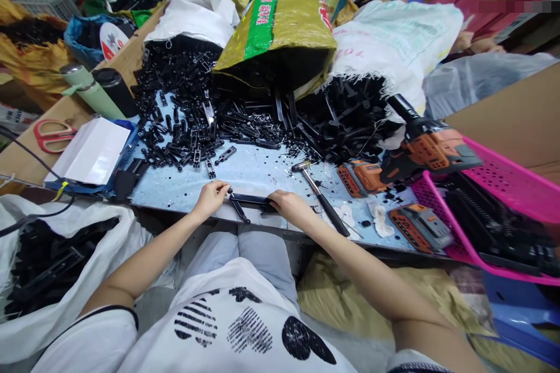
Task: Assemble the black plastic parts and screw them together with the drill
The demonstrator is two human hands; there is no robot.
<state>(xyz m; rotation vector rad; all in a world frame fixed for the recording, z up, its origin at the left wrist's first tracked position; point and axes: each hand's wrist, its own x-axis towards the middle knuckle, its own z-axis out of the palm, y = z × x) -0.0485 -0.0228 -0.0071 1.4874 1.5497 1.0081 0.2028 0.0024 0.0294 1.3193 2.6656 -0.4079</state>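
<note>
My left hand (pixel 212 198) is closed in a pinch at the left end of a black jointed bar (pixel 249 199), near the table's front edge. A shorter black arm (pixel 238 210) of the same piece slants down from that end. At the bar's right end my right hand (pixel 289 206) is closed around it, its fingertips partly hidden. To the right of that hand lies a hammer (pixel 321 198) with a dark handle. Just beyond my left hand, small black slotted links (pixel 210 169) are scattered on the blue tabletop (pixel 249 170).
Heaped black parts spill from a white sack (pixel 192 11), a yellow-green sack (pixel 280 23) and another white sack (pixel 394 35). On the right are an orange power drill (pixel 437 145), battery packs (pixel 420 226) and a pink basket (pixel 503 172). Scissors (pixel 53 135) lie left. Another person's hand (pixel 481 45) shows.
</note>
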